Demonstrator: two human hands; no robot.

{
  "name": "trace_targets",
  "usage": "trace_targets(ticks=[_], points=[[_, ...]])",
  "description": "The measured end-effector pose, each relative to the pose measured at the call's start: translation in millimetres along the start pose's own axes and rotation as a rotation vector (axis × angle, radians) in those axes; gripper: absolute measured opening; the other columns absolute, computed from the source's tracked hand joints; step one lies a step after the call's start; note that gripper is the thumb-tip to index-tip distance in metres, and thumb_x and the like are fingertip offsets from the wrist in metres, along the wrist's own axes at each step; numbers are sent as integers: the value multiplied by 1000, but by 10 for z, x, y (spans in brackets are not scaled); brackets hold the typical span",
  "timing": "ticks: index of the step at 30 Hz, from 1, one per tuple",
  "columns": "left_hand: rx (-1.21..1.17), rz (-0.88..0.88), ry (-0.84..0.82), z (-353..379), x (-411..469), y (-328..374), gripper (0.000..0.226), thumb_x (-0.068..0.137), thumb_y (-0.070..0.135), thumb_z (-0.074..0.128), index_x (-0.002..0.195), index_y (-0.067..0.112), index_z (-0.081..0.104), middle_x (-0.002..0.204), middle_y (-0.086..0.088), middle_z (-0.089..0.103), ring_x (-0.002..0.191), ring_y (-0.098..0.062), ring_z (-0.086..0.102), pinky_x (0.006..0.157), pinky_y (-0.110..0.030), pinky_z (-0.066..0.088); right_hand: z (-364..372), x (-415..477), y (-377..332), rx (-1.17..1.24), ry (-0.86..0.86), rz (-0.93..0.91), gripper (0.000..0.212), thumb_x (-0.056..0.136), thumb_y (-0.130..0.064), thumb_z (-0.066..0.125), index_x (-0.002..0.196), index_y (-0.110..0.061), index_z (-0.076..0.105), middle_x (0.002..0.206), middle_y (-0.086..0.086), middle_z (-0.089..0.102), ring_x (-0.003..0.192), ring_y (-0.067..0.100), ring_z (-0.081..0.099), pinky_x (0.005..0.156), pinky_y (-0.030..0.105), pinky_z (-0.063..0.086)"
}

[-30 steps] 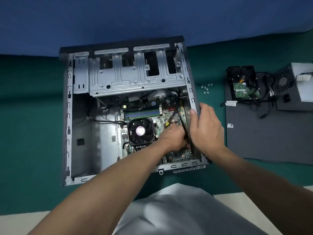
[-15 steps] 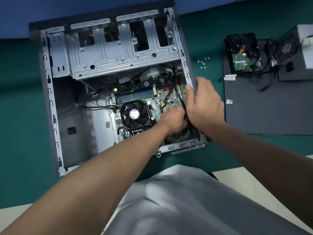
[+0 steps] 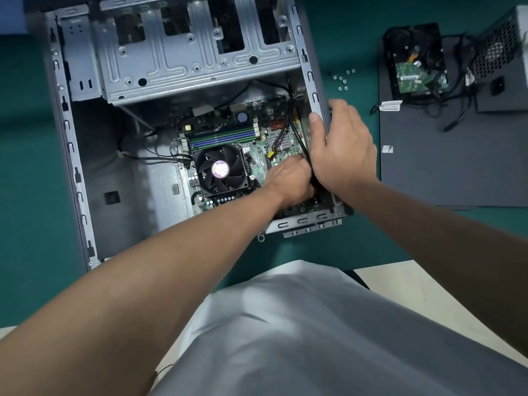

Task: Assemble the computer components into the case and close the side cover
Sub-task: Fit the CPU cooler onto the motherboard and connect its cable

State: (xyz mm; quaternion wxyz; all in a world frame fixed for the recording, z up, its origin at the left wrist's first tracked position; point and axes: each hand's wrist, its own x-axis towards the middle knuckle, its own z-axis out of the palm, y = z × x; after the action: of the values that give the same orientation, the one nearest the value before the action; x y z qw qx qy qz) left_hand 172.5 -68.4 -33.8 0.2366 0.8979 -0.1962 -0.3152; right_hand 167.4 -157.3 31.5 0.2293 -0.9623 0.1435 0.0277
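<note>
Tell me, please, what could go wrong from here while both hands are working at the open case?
1. The black cable runs between the left hand and right hand, close to the case's metal edge; a hard pull may strain its plug or scrape it.
2. The left hand sits low over the circuit board beside the fan; its knuckles could knock small parts.
3. Loose screws lie near the right hand and could be brushed away.
</note>
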Motion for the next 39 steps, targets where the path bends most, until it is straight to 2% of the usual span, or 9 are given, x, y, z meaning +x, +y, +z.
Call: trace_targets(ticks=[4,7,11,14,18,22,31,36,39], points=[[-12,-68,-24,5,-8,-14,26,85,7,59,67,16,43,64,3,43,55,-8,40,55,-22,33,10,3,8,9,14,-6,41,100,-40,34,128,-13,46,119,7,56,106,29,55,79,38,38],[-31,-107,-46,-13,-2,-1,26,84,6,58,65,18,43,63,3,45,55,-7,42,58,-27,35,12,4,15,12,18,-7,41,100,-40,35,128,-12,46,119,8,56,105,29,55,78,37,37],[-54,-149,-58,-28,21,88,6,84,11,51,85,16,54,67,3,49,70,-18,50,66,-32,36,4,7,15,18,10,-7,41,100,-40,35,128,-12,46,120,8,56,106,29,55,81,39,40],[-73,-177,-33,-2,22,139,16,87,12,48,97,23,55,71,7,49,81,-19,51,72,-32,35,-2,7,14,21,14,-8,41,100,-39,36,128,-11,47,121,9,56,107,31,55,82,42,41],[-63,-213,-1,15,6,178,21,88,8,48,104,20,56,84,3,52,88,-19,49,75,-33,35,7,5,11,19,27,-13,40,100,-39,37,127,-11,48,118,9,56,105,31,55,79,41,41],[1,-216,35,16,-4,216,21,88,0,45,88,16,59,70,5,49,80,-17,53,73,-29,33,26,4,12,26,52,-21,40,100,-37,39,126,-9,49,116,9,57,103,31,55,76,39,40],[-8,-258,80,33,2,226,23,94,7,42,90,15,64,82,2,63,85,-17,58,70,-27,34,41,7,4,-6,96,-49,38,99,-34,42,122,-6,52,111,12,58,96,34,57,68,38,37],[12,-293,11,9,21,315,7,93,21,54,86,20,53,77,4,52,83,-15,51,72,-27,35,21,2,-15,-57,121,-58,37,99,-34,42,118,-5,54,107,12,59,92,35,57,64,34,30],[-14,-330,-19,8,29,341,13,94,27,53,82,22,49,72,8,46,84,-13,50,74,-26,36,21,4,-21,-78,118,-58,37,99,-35,41,117,-5,53,107,12,59,93,35,57,64,35,29]])
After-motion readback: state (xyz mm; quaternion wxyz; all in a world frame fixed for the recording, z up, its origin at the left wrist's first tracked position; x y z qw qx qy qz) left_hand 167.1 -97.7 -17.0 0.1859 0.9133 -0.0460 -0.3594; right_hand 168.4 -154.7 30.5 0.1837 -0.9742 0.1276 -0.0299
